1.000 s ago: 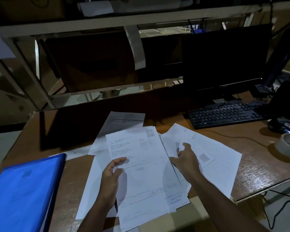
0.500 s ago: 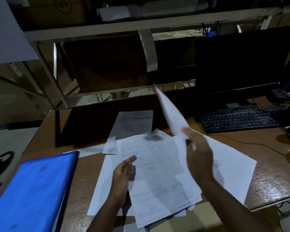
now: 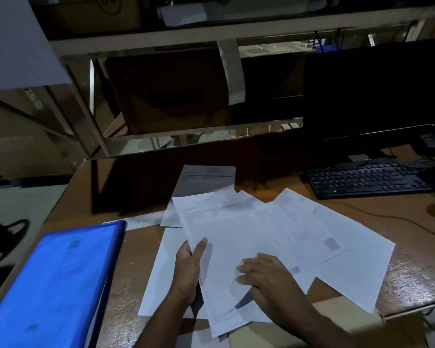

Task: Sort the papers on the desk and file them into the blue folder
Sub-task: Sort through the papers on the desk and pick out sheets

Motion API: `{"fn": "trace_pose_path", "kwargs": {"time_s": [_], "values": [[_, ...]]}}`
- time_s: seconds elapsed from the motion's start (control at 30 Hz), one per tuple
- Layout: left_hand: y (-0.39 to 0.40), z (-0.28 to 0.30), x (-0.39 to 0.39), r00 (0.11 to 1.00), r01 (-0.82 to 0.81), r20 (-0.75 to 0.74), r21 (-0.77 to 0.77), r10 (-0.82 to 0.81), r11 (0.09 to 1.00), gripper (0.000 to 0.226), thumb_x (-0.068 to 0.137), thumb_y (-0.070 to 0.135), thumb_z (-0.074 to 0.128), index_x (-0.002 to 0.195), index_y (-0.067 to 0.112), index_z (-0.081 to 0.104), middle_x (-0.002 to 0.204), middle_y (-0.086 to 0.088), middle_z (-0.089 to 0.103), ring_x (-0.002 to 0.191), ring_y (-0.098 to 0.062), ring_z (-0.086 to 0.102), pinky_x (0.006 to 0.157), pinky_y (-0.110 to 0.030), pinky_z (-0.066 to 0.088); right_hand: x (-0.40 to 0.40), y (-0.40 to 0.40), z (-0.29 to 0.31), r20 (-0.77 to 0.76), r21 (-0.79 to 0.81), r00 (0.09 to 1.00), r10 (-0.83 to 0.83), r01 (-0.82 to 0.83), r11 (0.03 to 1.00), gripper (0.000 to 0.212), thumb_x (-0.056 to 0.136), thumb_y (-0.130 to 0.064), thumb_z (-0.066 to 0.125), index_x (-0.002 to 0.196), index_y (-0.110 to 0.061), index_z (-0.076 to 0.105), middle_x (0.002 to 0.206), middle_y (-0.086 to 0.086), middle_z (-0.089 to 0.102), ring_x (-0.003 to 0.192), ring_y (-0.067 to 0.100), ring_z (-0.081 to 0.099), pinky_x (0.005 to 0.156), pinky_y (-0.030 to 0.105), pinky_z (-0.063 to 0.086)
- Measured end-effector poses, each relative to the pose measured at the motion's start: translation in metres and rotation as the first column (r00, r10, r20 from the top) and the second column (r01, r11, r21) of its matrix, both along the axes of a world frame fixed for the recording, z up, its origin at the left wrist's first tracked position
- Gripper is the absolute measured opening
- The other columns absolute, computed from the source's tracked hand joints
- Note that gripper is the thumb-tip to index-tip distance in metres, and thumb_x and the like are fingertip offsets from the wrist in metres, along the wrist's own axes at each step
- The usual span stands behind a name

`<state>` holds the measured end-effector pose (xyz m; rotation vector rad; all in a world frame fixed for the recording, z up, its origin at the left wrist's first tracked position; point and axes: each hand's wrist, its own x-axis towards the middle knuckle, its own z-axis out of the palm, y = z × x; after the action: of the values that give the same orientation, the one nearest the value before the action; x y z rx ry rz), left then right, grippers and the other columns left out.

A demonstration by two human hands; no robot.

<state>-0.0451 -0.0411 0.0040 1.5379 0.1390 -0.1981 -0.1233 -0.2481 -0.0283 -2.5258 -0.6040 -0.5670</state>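
papers (image 3: 274,229) lie fanned; left hand (image 3: 189,270) grips one sheet, right hand (image 3: 264,275) (blurred) rests flat.

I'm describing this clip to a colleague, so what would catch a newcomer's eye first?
The spread of white papers fanned across the middle of the brown desk stands out, with the left hand gripping the top sheet's edge and the right hand resting on it. A bright blue folder lies closed at the desk's near left.

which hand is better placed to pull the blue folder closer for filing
Left, probably. The left hand is nearer the blue folder at the desk's left edge, though it holds the top sheet. The right hand lies on the papers, farther away.
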Motion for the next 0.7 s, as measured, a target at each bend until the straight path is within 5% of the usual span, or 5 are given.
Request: {"fn": "trace_pose_path", "kwargs": {"time_s": [0.23,0.43,0.6,0.7], "values": [[0.001,-0.013,0.005,1.000,-0.011,0.006,0.069,0.011,0.998,0.027,0.102,0.030,0.064,0.129,0.028,0.061,0.123,0.009,0.070,0.112,-0.017,0.067,0.081,-0.026,0.052,-0.011,0.000,0.022,-0.161,0.016,0.983,-0.084,0.087,0.996,0.024,0.081,-0.028,0.060,0.098,-0.033,0.076,0.107,-0.024,0.071,0.104,-0.005,0.059,0.097,0.026,0.050],[-0.001,-0.011,0.004,0.999,-0.027,0.028,0.090,0.024,0.996,0.019,0.101,0.030,0.064,0.118,0.035,0.059,0.116,0.017,0.066,0.107,-0.011,0.063,0.078,-0.025,0.047,-0.015,0.003,0.036,-0.310,-0.020,0.948,-0.070,0.067,0.998,0.033,0.085,-0.047,0.058,0.115,-0.038,0.069,0.117,-0.029,0.063,0.109,-0.009,0.052,0.102,0.018,0.042],[-0.001,-0.015,0.005,0.996,-0.022,0.087,0.121,0.012,0.992,0.053,0.100,0.027,0.067,0.146,0.036,0.042,0.133,0.018,0.055,0.113,-0.004,0.055,0.101,-0.039,0.042,-0.018,0.004,0.054,-0.494,0.137,0.869,-0.027,0.108,0.985,0.041,0.085,-0.070,0.054,0.112,-0.042,0.066,0.109,-0.030,0.060,0.105,-0.009,0.055,0.091,0.012,0.046],[-0.001,-0.016,0.005,0.991,-0.038,0.135,0.103,0.024,0.994,0.081,0.099,0.016,0.069,0.160,0.039,0.022,0.148,0.018,0.040,0.128,-0.007,0.045,0.105,-0.039,0.039,-0.006,-0.004,0.056,-0.449,0.251,0.884,-0.128,0.262,0.932,0.030,0.093,-0.059,0.055,0.102,-0.035,0.070,0.099,-0.020,0.066,0.094,0.000,0.061,0.081,0.022,0.050]]}}
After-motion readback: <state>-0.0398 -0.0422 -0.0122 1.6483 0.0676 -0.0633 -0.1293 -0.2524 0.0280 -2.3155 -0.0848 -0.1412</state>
